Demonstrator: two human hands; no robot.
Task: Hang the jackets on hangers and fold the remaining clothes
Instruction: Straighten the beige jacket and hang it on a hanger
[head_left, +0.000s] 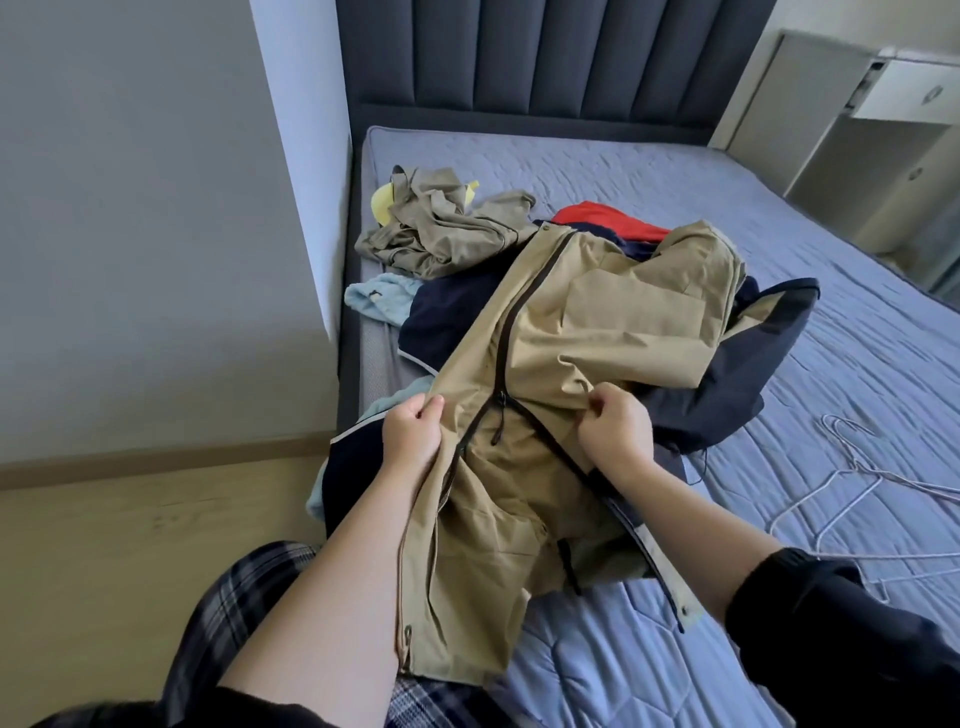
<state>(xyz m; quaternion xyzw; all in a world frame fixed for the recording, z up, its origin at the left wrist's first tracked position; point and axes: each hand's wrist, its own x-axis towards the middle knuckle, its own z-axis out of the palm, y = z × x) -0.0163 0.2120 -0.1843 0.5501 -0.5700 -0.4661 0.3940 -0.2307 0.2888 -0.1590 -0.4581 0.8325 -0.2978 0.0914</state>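
Note:
A tan jacket (613, 306) with a dark zip lies across a heap of clothes on the bed, its lower part hanging over the near edge. My left hand (413, 431) pinches the fabric left of the zip. On the other side of the zip, my right hand (618, 421) pinches a fold of the same jacket. Under it lies a dark navy jacket (737, 364). Behind are an olive garment (441, 228), a red piece (597, 218), a light blue piece (382, 296) and a yellow piece (383, 202). White wire hangers (852, 493) lie on the bed to the right.
The bed (727, 187) has a blue quilted cover and a dark padded headboard (545, 57). A wall corner (306, 171) stands close on the left, with wood floor (130, 545) below. White cabinets (883, 145) stand at the far right.

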